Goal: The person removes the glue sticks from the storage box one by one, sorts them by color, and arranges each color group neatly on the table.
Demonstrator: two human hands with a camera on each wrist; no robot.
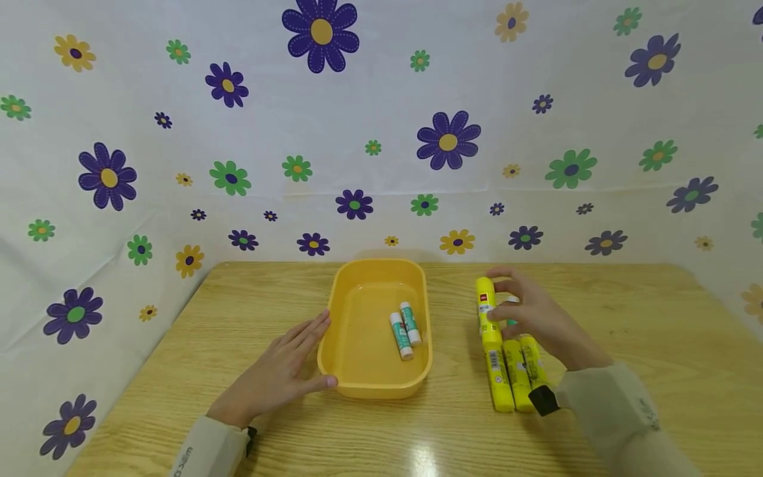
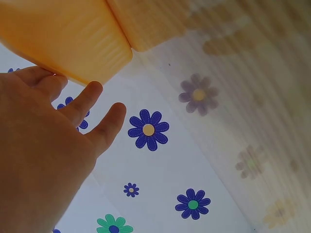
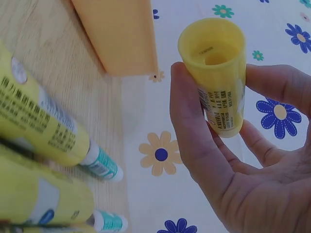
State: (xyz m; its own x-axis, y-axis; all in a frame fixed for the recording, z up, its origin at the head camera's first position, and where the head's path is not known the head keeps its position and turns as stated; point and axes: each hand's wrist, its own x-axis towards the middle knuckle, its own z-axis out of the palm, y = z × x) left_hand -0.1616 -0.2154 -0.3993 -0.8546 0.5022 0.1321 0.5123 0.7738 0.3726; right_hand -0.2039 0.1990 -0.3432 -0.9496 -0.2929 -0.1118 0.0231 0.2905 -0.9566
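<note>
My right hand (image 1: 530,318) grips a yellow glue stick (image 1: 484,298) between thumb and fingers, right of the tray. In the right wrist view its hollow round end (image 3: 212,51) faces the camera. Below that hand, several yellow glue sticks (image 1: 499,381) lie side by side on the table. Two small teal-and-white glue sticks (image 3: 104,164) show beyond them in the right wrist view, mostly hidden in the head view. With fingers extended, my left hand (image 1: 277,371) rests against the left side of the yellow tray (image 1: 375,391). Inside it lie two teal-and-white glue sticks (image 1: 401,336).
The wooden table (image 1: 268,285) ends at a white flowered cloth (image 1: 381,99) hanging behind it. A bright reflection sits on the tabletop in front of the tray. Bare wood lies between the tray and the yellow sticks.
</note>
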